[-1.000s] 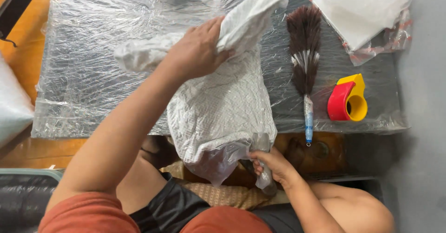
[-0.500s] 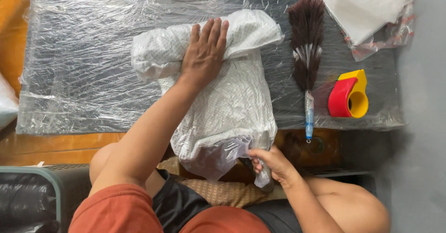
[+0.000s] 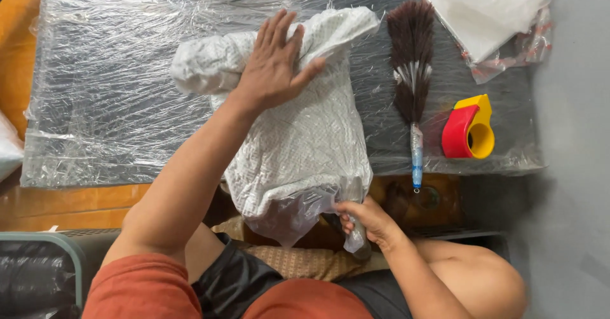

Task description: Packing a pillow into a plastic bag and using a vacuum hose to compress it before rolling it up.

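A white patterned cloth (image 3: 298, 147) inside a clear plastic bag lies on the plastic-wrapped table (image 3: 114, 90), its near end hanging over the front edge. My left hand (image 3: 274, 65) rests flat on the folded far end of the cloth, fingers spread, pressing it down. My right hand (image 3: 362, 220) pinches the bag's open end (image 3: 305, 211) below the table edge, above my lap.
A brown feather duster (image 3: 411, 71) with a blue handle lies right of the cloth. Beyond it sits a red and yellow tape dispenser (image 3: 469, 131). Folded white bags (image 3: 492, 14) lie at the back right. A dark bin (image 3: 38, 274) stands at the lower left.
My left hand brought the lifted far end of the cloth down onto the table and now presses it flat. My right hand kept its hold on the bag's end.
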